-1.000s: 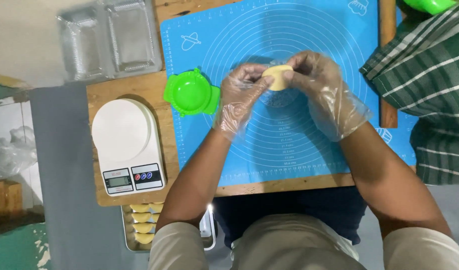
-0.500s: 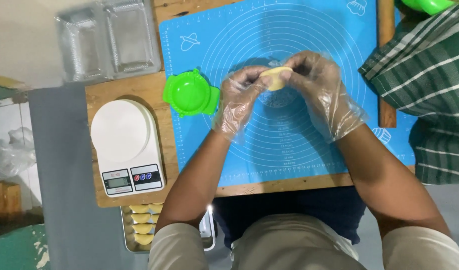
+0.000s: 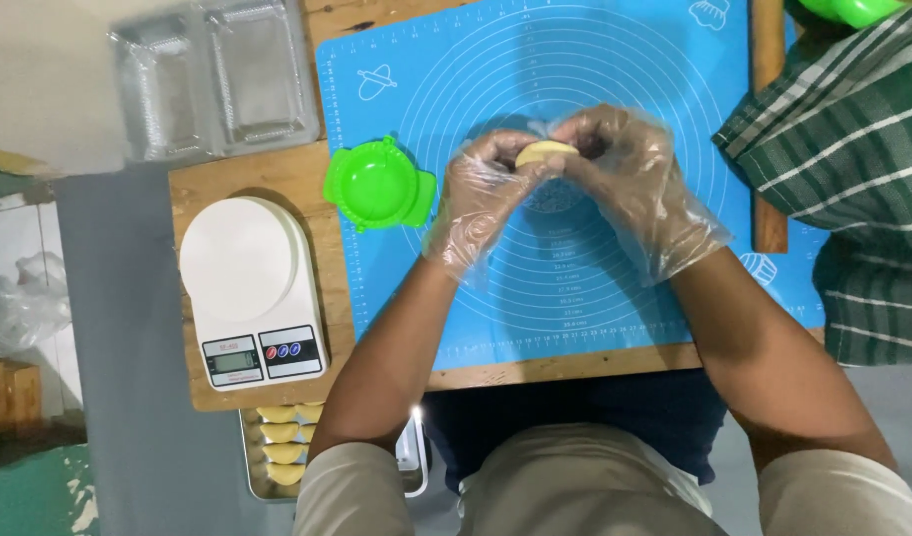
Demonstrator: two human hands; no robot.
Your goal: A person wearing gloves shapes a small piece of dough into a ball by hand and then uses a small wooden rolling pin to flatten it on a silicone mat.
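Both of my hands wear loose clear plastic gloves and meet above the middle of a blue silicone baking mat [image 3: 575,60]. Between them sits a small pale yellow piece of dough [image 3: 543,152]. My left hand [image 3: 486,194] pinches its left side, and my right hand [image 3: 630,184] grips its right side. A bright green round dumpling press [image 3: 378,185] lies open on the mat's left edge, just left of my left hand.
A white digital kitchen scale [image 3: 249,288] stands on the wooden board [image 3: 277,169] at left. Clear plastic containers [image 3: 217,79] lie at the far left. A metal tray of folded yellow pastries [image 3: 282,442] sits below the board. Another person's green striped sleeve [image 3: 853,179] reaches in at right.
My hands have kept working the dough in place, with the fingers shifting slightly around it. Nothing else has moved.
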